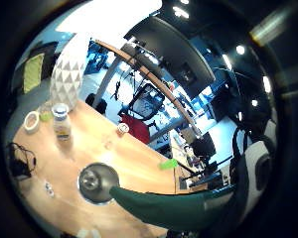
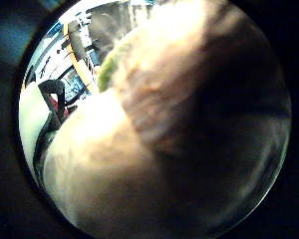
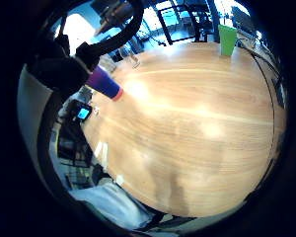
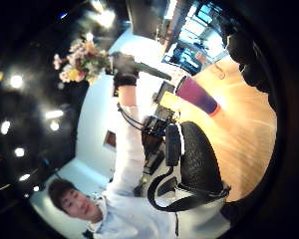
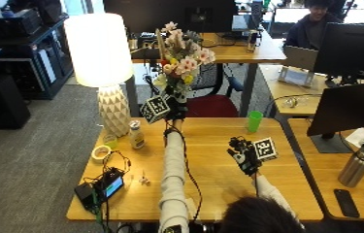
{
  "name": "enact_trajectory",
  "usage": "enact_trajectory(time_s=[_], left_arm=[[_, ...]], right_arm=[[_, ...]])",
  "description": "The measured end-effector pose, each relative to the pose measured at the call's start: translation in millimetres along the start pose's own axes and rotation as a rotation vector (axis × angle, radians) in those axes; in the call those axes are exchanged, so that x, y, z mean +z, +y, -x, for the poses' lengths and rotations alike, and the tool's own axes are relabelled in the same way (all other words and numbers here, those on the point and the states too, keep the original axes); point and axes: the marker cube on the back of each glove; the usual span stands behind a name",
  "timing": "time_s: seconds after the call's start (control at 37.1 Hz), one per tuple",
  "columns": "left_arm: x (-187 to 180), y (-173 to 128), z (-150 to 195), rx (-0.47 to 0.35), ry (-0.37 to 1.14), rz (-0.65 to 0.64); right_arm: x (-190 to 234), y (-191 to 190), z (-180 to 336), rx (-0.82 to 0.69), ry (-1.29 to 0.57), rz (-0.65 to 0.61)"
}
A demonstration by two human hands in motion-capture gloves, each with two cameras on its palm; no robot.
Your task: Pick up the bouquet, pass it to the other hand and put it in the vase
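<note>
Left hand [image 5: 175, 108] gripping bouquet [image 5: 181, 60] and holding it high over the table's [image 5: 214, 170] far edge, pink and cream blooms upright, right hand [image 5: 246, 158] hovering above the table, fingers relaxed, holding nothing.

Pink-and-cream bouquet [image 5: 180, 65] stands upright, raised above the table.

Bare wood lies across the middle of the table [image 5: 214, 160]. The lamp [image 5: 104, 68], bottle [image 5: 136, 135] and tape roll [image 5: 101, 153] crowd its left end; a green cup [image 5: 254, 121] stands toward the far edge. A vase seems to be in the left palm view, dimly.
</note>
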Motion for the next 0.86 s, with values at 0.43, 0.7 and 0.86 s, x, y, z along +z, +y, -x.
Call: enact_trajectory(time_s=[0.43, 0.7, 0.86], left_arm=[[-59, 91, 83, 0.039, 0.138, 0.700], [-87, 136, 136, -0.029, -0.273, 0.617], [-80, 163, 118, 0.035, -0.424, 0.543]], right_arm=[[0, 5, 39, -0.106, -0.084, 0.076], [-3, 7, -9, -0.090, -0.085, 0.094], [5, 10, -18, -0.039, 0.026, 0.137]])
